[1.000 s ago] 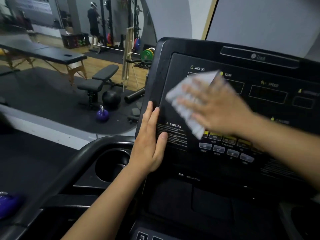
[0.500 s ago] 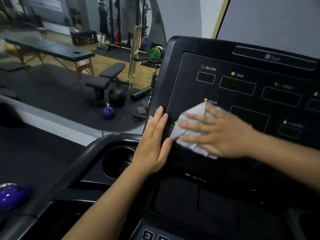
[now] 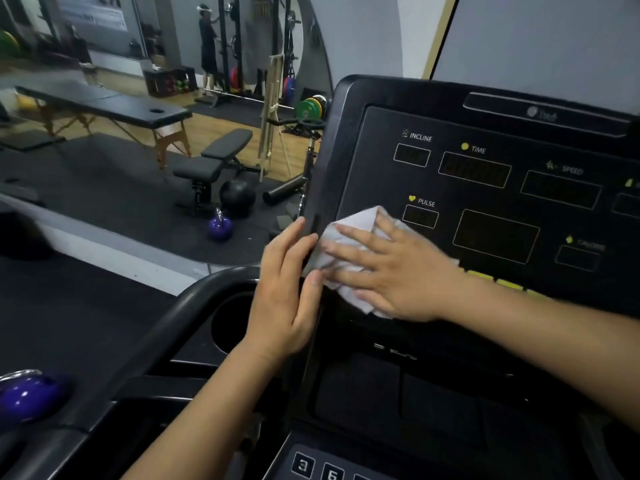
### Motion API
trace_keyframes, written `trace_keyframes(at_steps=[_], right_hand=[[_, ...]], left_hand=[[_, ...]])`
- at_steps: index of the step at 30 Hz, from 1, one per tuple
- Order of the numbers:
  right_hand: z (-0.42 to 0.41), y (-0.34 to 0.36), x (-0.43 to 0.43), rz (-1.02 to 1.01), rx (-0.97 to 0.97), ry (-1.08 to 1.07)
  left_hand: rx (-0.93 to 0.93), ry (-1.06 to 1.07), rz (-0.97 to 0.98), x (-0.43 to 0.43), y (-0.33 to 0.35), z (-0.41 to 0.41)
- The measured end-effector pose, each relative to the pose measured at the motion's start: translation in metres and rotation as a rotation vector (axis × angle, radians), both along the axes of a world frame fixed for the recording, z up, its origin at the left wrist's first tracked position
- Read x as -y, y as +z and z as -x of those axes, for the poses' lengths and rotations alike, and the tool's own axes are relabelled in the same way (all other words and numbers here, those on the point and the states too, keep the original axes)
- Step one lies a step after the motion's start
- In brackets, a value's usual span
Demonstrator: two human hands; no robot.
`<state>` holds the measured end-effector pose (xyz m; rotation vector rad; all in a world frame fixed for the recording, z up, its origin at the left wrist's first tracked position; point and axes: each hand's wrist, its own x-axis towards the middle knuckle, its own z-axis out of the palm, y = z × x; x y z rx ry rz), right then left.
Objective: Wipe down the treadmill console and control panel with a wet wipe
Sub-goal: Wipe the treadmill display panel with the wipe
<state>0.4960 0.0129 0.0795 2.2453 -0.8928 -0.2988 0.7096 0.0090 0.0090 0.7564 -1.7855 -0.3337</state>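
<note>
**Wet wipe, at work on the console**

Wet wipe (image 3: 341,244): crumpled, flat on the treadmill console (image 3: 374,174) at its 8 o'clock corner, under PULSE. Right hand (image 3: 401,271): fingers spread, pressing it down. Left hand (image 3: 284,296): fingers straight and together, braced on the console's left edge. Step: wiping the display face. Next, probably: sweep toward 3 o'clock over the yellow buttons (image 3: 479,276), then the number keys (image 3: 303,465) at 6.

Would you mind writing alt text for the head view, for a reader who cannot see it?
A right hand presses a white wet wipe flat against the lower left of a black treadmill console, while the left hand rests on its left edge.
</note>
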Motion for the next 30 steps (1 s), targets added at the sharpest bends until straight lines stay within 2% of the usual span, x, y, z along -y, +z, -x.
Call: trace_keyframes(at_steps=[2,5,8,10,13,15,18,21,24,26,30], right_hand=[[0.015,0.033,0.016,0.049,-0.03,-0.015],[0.022,0.084,0.052,0.21,0.117,-0.215],[-0.006,0.078,0.061,0.334,0.239,-0.341],[-0.025,0.043,0.049,0.281,0.203,-0.294],[-0.024,-0.014,0.009,0.046,-0.012,-0.053],[-0.002,-0.011,-0.004,-0.036,-0.061,0.034],[0.029,0.04,0.019,0.1,0.004,0.01],[0.04,0.094,0.049,0.255,0.091,-0.276],[0.01,0.089,0.052,0.345,0.263,-0.398],[-0.006,0.056,0.041,0.292,0.244,-0.35],[0.011,-0.006,-0.009,0.079,0.06,-0.105]], left_hand=[[0.039,0.024,-0.016,-0.003,0.0,-0.011],[0.085,0.012,-0.032,-0.009,0.0,-0.019],[0.166,-0.011,0.014,-0.016,-0.001,-0.013],[0.228,-0.026,0.044,-0.019,-0.002,-0.008],[0.27,-0.039,0.067,-0.021,-0.005,-0.008],[0.277,-0.022,0.071,-0.02,-0.005,-0.013],[0.256,0.018,0.069,-0.019,-0.004,-0.014],[0.232,0.008,0.046,-0.022,-0.005,-0.004],[0.238,-0.043,0.044,-0.027,-0.004,0.014],[0.255,-0.073,0.07,-0.028,-0.001,0.025],[0.256,-0.073,0.123,-0.021,0.001,0.029]])
